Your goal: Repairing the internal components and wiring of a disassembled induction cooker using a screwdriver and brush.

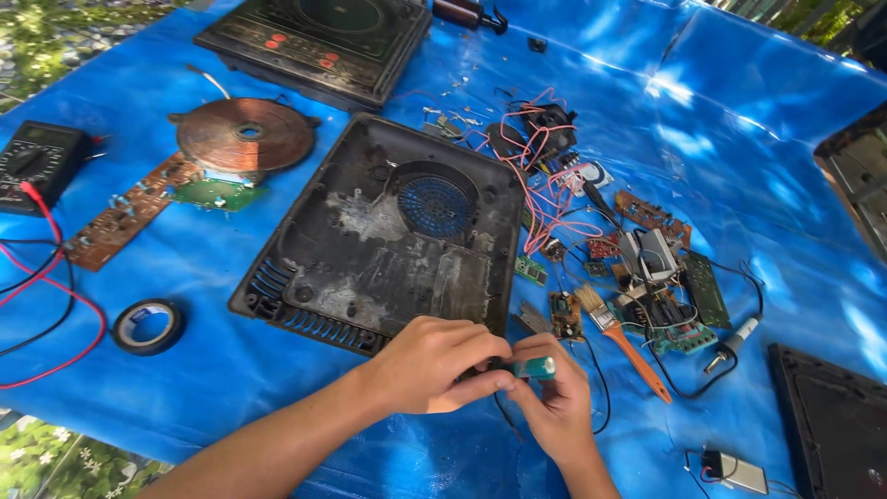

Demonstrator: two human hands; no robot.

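Both hands meet at the near edge of the blue tarp [739, 139]. Left hand [430, 365]: fingers curled shut, pinching a small dark part that is mostly hidden; what it is cannot be told. Right hand [554, 407]: fingers closed around one green-handled tool [534, 368], its tip pointing at the dark part. A thin black wire runs down from between the hands.

Just beyond the hands: one black plastic base [388, 249], open side up, dusty, one round blue fan grille in it.

Count of other things on the tarp:
- one copper coil disc [245, 136]
- one long brown circuit board [120, 222]
- one roll of black tape [148, 326]
- one multimeter [37, 162] with red and black leads
- one paintbrush [621, 340], orange handle
- one cooktop [319, 42], far edge
- a heap of small boards and red wires, number unclear
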